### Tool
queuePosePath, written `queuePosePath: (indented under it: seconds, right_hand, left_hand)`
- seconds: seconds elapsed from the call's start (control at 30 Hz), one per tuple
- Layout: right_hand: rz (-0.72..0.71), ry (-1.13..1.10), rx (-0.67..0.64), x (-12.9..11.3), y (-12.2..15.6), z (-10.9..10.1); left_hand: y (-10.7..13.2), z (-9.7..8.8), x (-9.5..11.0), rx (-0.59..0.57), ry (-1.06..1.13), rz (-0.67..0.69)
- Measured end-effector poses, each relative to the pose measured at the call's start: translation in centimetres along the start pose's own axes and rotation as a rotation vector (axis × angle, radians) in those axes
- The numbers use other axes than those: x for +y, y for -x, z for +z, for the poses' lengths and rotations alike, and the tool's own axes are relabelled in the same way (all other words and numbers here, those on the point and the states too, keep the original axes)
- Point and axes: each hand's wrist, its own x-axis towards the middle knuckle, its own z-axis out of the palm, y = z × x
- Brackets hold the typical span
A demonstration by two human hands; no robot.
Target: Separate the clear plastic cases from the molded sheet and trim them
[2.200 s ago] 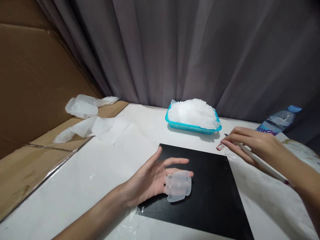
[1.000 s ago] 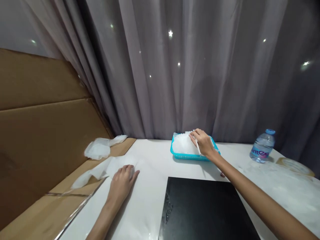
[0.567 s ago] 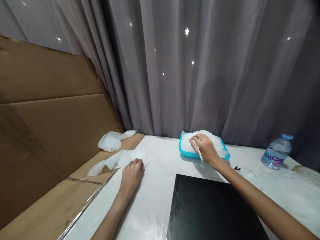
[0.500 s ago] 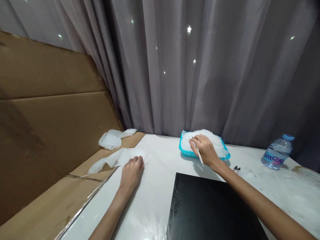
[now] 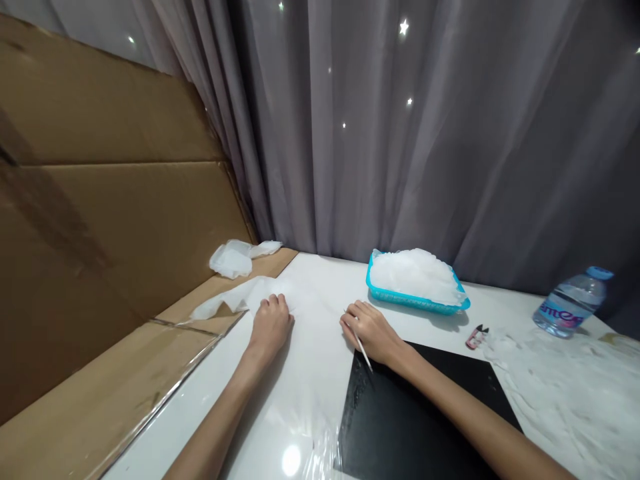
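My left hand (image 5: 271, 322) lies knuckles up on the white table, fingers curled, at the edge of a white tissue (image 5: 235, 300); nothing shows in it. My right hand (image 5: 371, 330) rests beside the top left corner of the black mat (image 5: 430, 417), fingers closed round a thin white stick (image 5: 363, 350) that points back over the mat. A blue basket (image 5: 417, 301) heaped with translucent white pieces stands behind the right hand, apart from it.
A cardboard sheet (image 5: 100, 220) leans along the left side, with crumpled white tissue (image 5: 235, 259) on its lower flap. A small pink clip (image 5: 475, 337) and a water bottle (image 5: 570, 307) lie at the right. A grey curtain hangs behind the table.
My right hand has left the basket and come back to the mat's corner with the stick. The left hand, which earlier held a clear plastic piece, stays by the tissue.
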Motion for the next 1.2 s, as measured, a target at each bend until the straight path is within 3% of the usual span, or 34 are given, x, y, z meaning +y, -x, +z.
queuePosePath:
  seconds: [0.23,0.47,0.7,0.93,1.2]
  right_hand:
    - [0.040,-0.072,0.002,-0.4,0.6,1.4]
    - [0.069,-0.126,0.042,-0.8,0.7,1.0]
    - [0.159,-0.120,0.136,-2.1,0.1,-0.1]
    - [0.314,-0.111,0.287,-0.7,0.4,-2.3]
    - [0.076,-0.249,0.234,1.9,-0.2,-6.6]
  left_hand:
    - [-0.5,0.8,0.4,0.006,0.203,-0.116]
    - [-0.1,-0.4,0.3,0.103,0.664,-0.147]
    - [2.1,-2.7,4.3,0.308,1.320,-0.061]
    - [3.7,-5.1,6.9,0.132,1.781,-0.038]
    - [4.3,-6.4,6.8,0.086,1.915,-0.038]
